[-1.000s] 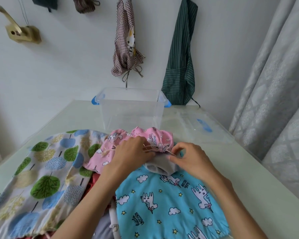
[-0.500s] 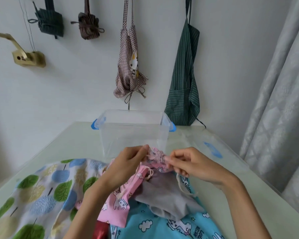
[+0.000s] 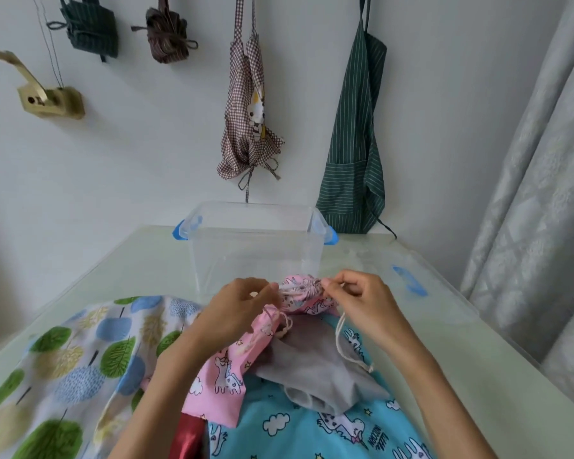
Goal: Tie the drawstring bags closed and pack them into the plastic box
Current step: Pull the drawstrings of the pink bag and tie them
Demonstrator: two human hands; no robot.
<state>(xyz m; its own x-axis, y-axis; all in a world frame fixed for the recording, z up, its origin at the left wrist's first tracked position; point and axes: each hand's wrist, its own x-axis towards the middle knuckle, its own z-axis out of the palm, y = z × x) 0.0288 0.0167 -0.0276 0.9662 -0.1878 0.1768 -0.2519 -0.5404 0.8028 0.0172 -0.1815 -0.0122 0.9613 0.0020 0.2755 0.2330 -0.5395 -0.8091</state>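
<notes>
A pink unicorn-print drawstring bag (image 3: 227, 372) is held up off the pile, its mouth gathered tight between my hands. My left hand (image 3: 242, 309) pinches the cream drawstring on the left of the gathered mouth. My right hand (image 3: 362, 301) pinches the cord on the right, and a loop of it hangs down below that hand. A clear plastic box (image 3: 256, 253) with blue latches stands open just behind the bag. Under the pink bag lie a grey bag (image 3: 318, 376), a blue unicorn bag (image 3: 312, 429) and a tree-print bag (image 3: 80, 359).
The box's clear lid (image 3: 408, 279) with a blue latch lies on the pale green table to the right. A red fabric piece (image 3: 188, 438) peeks out at the bottom. Aprons and bags hang on the wall behind. A grey curtain hangs at the right.
The pink bag was lifted off the pile and its mouth drawn shut. Both hands rose with it and now pull the cords apart. The view tilted upward.
</notes>
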